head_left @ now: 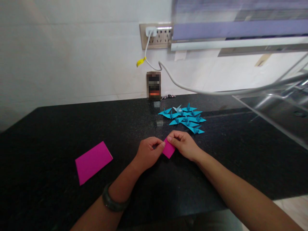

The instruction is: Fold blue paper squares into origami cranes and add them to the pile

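A small folded pink paper square (169,150) is pinched between my two hands, one corner pointing toward me. My left hand (149,152) grips its left edge with thumb and fingers. On the upper right edge, my right hand (184,144) presses it with the thumb on top. Just beyond my hands lies a cluster of several blue origami cranes (186,120), with one paler crane (177,109) at the back. Off to the left rests a stack of pink paper (93,163).
The black countertop (48,134) meets a white tiled wall. A phone-like object (154,85), blurred out, leans there beside a beaded string (168,96). A white cable (183,87) runs from the wall socket (157,36) toward the metal sink (288,112) on the right.
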Demonstrator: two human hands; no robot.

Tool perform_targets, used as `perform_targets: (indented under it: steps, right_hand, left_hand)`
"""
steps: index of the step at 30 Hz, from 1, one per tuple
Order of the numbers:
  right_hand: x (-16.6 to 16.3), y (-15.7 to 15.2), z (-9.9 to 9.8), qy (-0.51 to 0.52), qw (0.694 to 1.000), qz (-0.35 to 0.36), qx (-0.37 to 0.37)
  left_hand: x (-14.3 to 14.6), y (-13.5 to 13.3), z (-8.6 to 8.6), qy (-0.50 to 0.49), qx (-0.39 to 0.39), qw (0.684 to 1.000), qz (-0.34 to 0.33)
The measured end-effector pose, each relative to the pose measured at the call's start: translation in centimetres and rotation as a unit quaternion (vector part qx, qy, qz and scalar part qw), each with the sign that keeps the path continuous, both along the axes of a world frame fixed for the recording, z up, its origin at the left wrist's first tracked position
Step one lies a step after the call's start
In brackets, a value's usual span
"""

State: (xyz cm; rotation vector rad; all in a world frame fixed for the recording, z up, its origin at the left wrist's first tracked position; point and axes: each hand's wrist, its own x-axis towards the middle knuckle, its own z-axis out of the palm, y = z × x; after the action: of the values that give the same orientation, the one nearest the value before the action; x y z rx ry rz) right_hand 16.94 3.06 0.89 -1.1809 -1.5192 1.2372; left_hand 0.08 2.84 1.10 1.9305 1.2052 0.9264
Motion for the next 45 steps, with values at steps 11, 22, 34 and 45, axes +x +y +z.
perform_targets:
  steps: [11,22,34,45]
  right_hand:
    - [-0.1,0.1,-0.2,-0.071,0.996,0.031,0.051]
    - [0.6,0.7,-0.4,-0.139,0.982,-0.008,0.124]
    - [-0.5,-0.2,-0.5,-0.040,0.999,-0.006,-0.003]
    - [-0.3,-0.1,-0.3,-0.016,0.999,0.000,-0.041]
  left_hand:
    - [-0.1,0.4,0.0,0.027,0.030,0.998,-0.038]
    - [-1.1,1.2,0.2,-0.080,-0.046,0.991,0.096]
    - [-0.2,0.9,-0.5,-0.188,-0.157,0.969,0.044]
    - [-0.5,1.0,-0.4,-0.181,-0.135,0.971,0.084]
